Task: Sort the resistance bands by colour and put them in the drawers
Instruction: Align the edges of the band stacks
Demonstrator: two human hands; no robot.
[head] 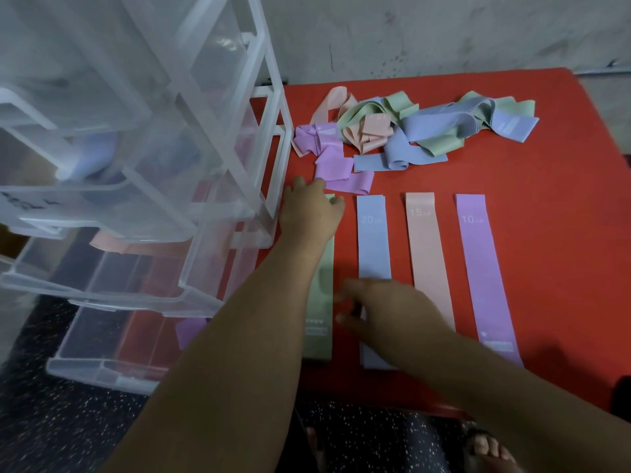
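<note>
**Desk:** What is on the table?

**Photographer:** Four flat, matte resistance bands lie as parallel strips on a smooth red table [553,254]. From the left they are a green band [322,343], a blue band [374,247] printed "20", a pink band [428,261] printed "15" and a purple band [483,274] printed "10". None touches its neighbour. Beyond them sits a tangled pile of bands [409,128] in the same four pastel colours, looped and folded over one another.

**Desk:** And the hands?

**Photographer:** The left hand [310,209] lies palm down on the far end of the green band, fingers flat and gripping nothing. The right hand [386,308] is over the near part of the blue band, its fingers stretched loosely toward the green one and holding nothing. It is blurred, so I cannot tell whether the fingertips touch either strip.

**Desk:** The drawers?

**Photographer:** A clear plastic drawer unit [218,97] stands at the table's left edge. Its frosted, box-shaped drawers are pulled out in steps. A curled blue strip [92,155] shows in an upper drawer, a pink strip [112,244] in the next and a purple strip [191,329] in the lowest. Below is a dark speckled floor [51,421]; behind, a scuffed grey wall [444,29]
</note>
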